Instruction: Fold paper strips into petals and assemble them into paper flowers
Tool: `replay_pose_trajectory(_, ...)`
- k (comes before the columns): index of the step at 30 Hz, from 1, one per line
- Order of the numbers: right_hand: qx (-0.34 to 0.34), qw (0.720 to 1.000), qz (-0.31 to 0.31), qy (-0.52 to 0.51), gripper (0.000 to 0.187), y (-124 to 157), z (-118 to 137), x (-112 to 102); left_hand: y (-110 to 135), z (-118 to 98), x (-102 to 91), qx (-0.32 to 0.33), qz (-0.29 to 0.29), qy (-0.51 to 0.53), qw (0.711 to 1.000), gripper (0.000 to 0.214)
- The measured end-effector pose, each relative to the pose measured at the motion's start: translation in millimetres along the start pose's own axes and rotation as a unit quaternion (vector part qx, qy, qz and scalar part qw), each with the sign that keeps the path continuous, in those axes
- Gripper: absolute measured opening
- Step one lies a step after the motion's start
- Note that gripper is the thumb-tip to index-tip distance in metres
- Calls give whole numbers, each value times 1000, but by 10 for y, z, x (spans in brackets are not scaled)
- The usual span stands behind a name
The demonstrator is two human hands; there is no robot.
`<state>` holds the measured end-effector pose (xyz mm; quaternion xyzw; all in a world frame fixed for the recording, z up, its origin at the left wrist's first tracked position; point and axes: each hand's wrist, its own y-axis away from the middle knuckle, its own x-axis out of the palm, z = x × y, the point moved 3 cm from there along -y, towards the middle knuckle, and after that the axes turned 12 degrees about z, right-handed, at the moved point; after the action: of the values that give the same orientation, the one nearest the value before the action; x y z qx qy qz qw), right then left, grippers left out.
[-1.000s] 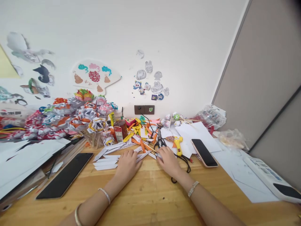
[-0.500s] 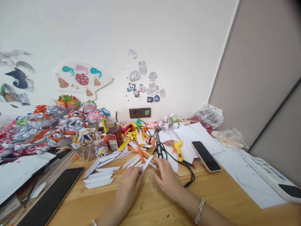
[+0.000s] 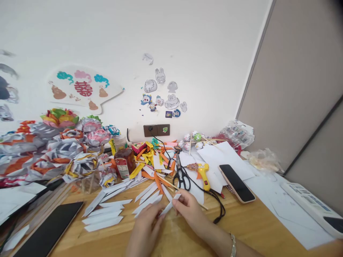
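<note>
Between my two hands, low over the wooden table, is a folded white paper strip (image 3: 169,206). My left hand (image 3: 148,223) pinches its lower end. The fingers of my right hand (image 3: 189,210) are closed on its upper end. To the left of my left hand lie several white folded paper strips (image 3: 103,217) in a loose stack. More white strips (image 3: 146,196) and some orange ones (image 3: 158,182) spread just beyond my hands. Black-handled scissors (image 3: 181,176) rest past my right hand, beside a yellow glue gun (image 3: 203,175).
Paper flowers (image 3: 69,153) crowd the left back, near a bottle of reddish-brown liquid (image 3: 124,160). A dark tablet (image 3: 50,230) lies front left. On the right are a phone (image 3: 237,182), white paper sheets (image 3: 225,157), a white device (image 3: 312,203) and a black cable (image 3: 221,210).
My right hand has closed on the upper end of the paper strip, which it was apart from or only near before. The view has shifted slightly to the right.
</note>
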<state>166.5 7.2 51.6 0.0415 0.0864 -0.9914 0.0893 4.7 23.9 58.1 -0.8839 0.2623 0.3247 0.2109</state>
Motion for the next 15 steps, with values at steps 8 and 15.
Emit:
replay_pose_trajectory(8, 32, 997, 53, 40, 22, 39, 2, -2, -33, 134, -117, -131, -102, 286, 944, 37)
replay_pose_trajectory(15, 21, 991, 90, 92, 24, 85, -57, 135, -25, 104, 6, -153, -13, 389, 908, 53)
